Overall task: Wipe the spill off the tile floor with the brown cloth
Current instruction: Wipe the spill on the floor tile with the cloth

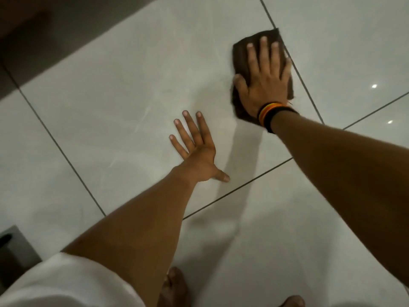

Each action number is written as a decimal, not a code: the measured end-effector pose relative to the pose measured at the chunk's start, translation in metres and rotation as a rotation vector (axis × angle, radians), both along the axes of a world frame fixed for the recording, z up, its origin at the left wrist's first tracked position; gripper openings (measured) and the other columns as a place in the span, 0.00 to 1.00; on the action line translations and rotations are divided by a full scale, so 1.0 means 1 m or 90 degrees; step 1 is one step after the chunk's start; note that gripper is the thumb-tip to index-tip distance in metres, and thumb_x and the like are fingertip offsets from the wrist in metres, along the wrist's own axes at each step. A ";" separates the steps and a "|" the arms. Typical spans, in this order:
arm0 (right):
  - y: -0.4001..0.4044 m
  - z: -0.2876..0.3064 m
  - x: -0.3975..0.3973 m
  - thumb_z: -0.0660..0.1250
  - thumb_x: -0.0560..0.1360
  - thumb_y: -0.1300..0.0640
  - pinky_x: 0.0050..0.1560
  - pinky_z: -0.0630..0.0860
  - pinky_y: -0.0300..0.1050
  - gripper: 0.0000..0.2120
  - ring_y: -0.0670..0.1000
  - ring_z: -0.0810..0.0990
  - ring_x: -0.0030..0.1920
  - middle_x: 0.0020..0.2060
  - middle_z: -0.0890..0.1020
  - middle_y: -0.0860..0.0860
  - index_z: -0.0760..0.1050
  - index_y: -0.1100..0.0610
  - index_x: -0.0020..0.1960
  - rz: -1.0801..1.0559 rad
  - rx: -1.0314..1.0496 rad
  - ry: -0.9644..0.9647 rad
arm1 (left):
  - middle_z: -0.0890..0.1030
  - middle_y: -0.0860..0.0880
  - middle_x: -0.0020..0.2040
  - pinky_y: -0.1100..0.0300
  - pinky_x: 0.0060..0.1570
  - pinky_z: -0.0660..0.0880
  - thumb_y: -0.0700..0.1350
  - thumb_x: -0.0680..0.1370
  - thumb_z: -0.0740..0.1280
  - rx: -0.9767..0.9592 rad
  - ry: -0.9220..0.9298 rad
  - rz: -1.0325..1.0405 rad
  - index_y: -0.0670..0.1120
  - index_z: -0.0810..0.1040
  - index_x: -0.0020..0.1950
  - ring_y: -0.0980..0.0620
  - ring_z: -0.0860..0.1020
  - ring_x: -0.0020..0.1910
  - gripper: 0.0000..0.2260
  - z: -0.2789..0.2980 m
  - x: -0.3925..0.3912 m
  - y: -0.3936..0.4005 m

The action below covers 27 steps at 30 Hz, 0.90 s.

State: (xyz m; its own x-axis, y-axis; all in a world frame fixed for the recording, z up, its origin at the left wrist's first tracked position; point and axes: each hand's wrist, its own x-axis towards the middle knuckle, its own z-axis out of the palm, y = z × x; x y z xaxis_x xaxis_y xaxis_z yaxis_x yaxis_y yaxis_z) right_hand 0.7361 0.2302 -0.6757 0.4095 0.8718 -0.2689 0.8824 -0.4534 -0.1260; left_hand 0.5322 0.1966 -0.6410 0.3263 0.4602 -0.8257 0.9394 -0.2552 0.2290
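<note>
A folded brown cloth [241, 49] lies on the pale glossy tile floor [115, 89], across a dark grout line at the upper right. My right hand [264, 78] presses flat on top of it, fingers spread, with striped bands on the wrist. My left hand [195, 147] rests palm down on the same large tile, fingers apart, holding nothing, below and left of the cloth. Faint streaks [143, 111] show on the tile to the left of my left hand; no distinct puddle is visible.
A dark band of shadowed floor or furniture [44, 29] runs along the upper left. A grey object [17, 247] sits at the lower left edge. My bare feet [174, 286] and white sleeve [66, 282] are at the bottom. Light reflections [374, 85] glint on the right tile.
</note>
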 end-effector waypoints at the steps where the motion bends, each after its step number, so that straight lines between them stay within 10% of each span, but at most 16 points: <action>1: -0.008 -0.001 -0.013 0.48 0.81 0.38 0.80 0.47 0.69 0.35 0.61 0.49 0.83 0.84 0.51 0.56 0.50 0.51 0.84 0.069 0.002 0.002 | 0.16 0.31 0.72 0.27 0.72 0.28 0.65 0.58 0.84 0.006 0.001 -0.006 0.40 0.18 0.76 0.26 0.18 0.71 0.80 0.000 0.000 -0.001; 5: -0.096 0.003 -0.033 0.50 0.83 0.38 0.80 0.49 0.68 0.32 0.59 0.50 0.83 0.84 0.54 0.55 0.53 0.50 0.83 0.175 -0.009 0.012 | 0.18 0.30 0.73 0.27 0.72 0.29 0.65 0.59 0.84 0.010 -0.003 0.005 0.39 0.19 0.76 0.27 0.20 0.73 0.79 0.005 0.001 -0.003; 12: -0.095 -0.004 -0.029 0.48 0.81 0.38 0.79 0.48 0.70 0.34 0.61 0.49 0.83 0.84 0.52 0.56 0.51 0.51 0.84 -0.169 0.023 -0.014 | 0.20 0.31 0.75 0.28 0.70 0.27 0.64 0.58 0.84 0.036 -0.042 0.025 0.41 0.21 0.78 0.28 0.21 0.75 0.80 0.008 -0.003 -0.008; 18: -0.193 0.007 -0.068 0.49 0.83 0.37 0.80 0.50 0.67 0.33 0.59 0.49 0.83 0.84 0.52 0.54 0.51 0.49 0.84 0.202 -0.031 0.011 | 0.25 0.35 0.80 0.29 0.73 0.27 0.67 0.55 0.83 0.115 -0.113 0.126 0.43 0.29 0.83 0.34 0.25 0.80 0.79 0.021 -0.068 -0.023; 27: -0.119 -0.002 -0.089 0.49 0.82 0.38 0.79 0.46 0.71 0.35 0.62 0.47 0.83 0.84 0.49 0.57 0.48 0.51 0.84 -0.068 -0.011 0.013 | 0.17 0.37 0.75 0.25 0.69 0.26 0.72 0.48 0.82 0.016 0.018 0.211 0.43 0.18 0.76 0.34 0.18 0.75 0.86 0.013 -0.148 -0.032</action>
